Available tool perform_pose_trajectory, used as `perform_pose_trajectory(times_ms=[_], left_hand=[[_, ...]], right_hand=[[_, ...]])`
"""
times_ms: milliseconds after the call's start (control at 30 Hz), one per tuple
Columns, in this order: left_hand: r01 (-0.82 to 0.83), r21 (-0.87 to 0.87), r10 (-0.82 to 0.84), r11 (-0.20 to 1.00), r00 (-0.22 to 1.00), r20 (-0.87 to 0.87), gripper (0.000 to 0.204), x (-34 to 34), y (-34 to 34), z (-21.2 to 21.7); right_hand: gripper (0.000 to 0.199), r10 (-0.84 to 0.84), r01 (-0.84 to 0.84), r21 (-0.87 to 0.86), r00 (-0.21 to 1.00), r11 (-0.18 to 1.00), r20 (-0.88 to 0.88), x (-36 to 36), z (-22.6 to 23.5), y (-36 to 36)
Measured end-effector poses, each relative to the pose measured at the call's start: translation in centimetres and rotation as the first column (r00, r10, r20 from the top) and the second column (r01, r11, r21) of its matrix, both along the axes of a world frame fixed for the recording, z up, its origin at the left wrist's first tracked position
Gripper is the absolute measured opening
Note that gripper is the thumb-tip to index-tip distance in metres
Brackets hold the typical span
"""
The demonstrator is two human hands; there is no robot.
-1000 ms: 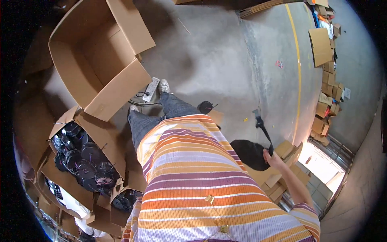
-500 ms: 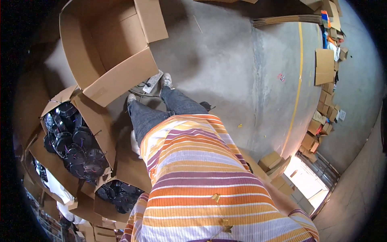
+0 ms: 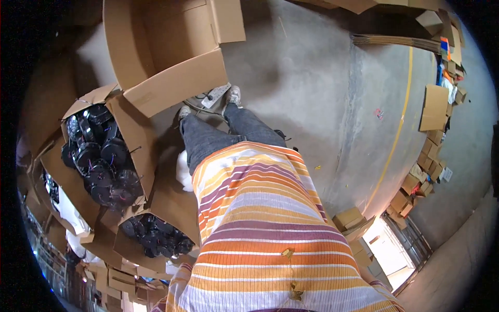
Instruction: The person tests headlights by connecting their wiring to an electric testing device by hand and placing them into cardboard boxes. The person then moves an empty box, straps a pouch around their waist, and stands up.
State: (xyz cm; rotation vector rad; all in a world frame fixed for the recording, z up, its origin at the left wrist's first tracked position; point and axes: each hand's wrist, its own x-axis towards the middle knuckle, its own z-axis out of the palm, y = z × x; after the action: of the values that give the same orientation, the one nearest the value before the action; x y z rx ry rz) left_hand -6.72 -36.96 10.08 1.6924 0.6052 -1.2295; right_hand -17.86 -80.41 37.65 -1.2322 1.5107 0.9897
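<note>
Now standing on the gray floor (image 3: pixel 306 88) in dark jeans (image 3: pixel 208 136) and a stripy shirt (image 3: pixel 265 218), looking down. Not showing the left hand or the right hand, just a bit of left sleeve (image 3: pixel 179 282) and a bit of right sleeve (image 3: pixel 379 285) at the bottom of the frame. Not being able to tell about the grip of either one, spreading wide or squeezing, holding something or holding nothing. Seeing lots of round black parts (image 3: pixel 101 156) sitting in a pile inside an open brown box (image 3: pixel 134 132) at the left of the frame. Seeing more like them in a smaller box (image 3: pixel 179 210) below, near the left sleeve. Seeing a big box (image 3: pixel 176 81) standing open at the upper left, with one flap sticking out. Seeing a white power strip (image 3: pixel 215 96) lying by the shoes (image 3: pixel 234 95), near the upper middle. Seeing a yellow line (image 3: pixel 403 117) running down the floor at the right, with messy boxes (image 3: pixel 429 156) going along past it. Seeing a bright opening (image 3: pixel 385 247) shining at the lower right.
</note>
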Motion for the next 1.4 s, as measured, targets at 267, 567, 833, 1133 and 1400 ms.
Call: perform_pose_trajectory(times_ms=[267,567,833,1133,1400], left_hand=[[-0.183,0.133,0.188,0.974,0.982,-0.028,0.027,0.9,-2.5,9.8],[-0.399,0.209,0.407,0.893,0.913,0.007,0.029,4.4,-8.6,18.8],[-0.698,-0.102,0.688,0.709,0.716,-0.116,0.017,10.9,-11.3,21.0],[-0.185,0.003,0.184,0.983,0.978,0.099,0.019,11.3,-13.1,21.1],[0.146,0.149,-0.184,0.978,0.941,0.282,0.019,11.2,-13.9,21.9]], right_hand=[[0.039,-0.090,0.085,0.089,0.994,0.992,0.055,1.7,-2.1,-0.2],[0.033,-0.214,0.213,0.061,0.841,0.975,0.496,4.6,-3.4,-0.8],[0.034,-0.175,0.246,-0.015,0.731,0.969,0.659,0.8,-7.3,-0.5],[0.036,-0.134,0.186,-0.016,0.765,0.983,0.630,0.2,-7.6,0.2],[0.036,-0.315,0.420,0.039,0.614,0.907,0.724,6.1,-5.5,-1.3]])
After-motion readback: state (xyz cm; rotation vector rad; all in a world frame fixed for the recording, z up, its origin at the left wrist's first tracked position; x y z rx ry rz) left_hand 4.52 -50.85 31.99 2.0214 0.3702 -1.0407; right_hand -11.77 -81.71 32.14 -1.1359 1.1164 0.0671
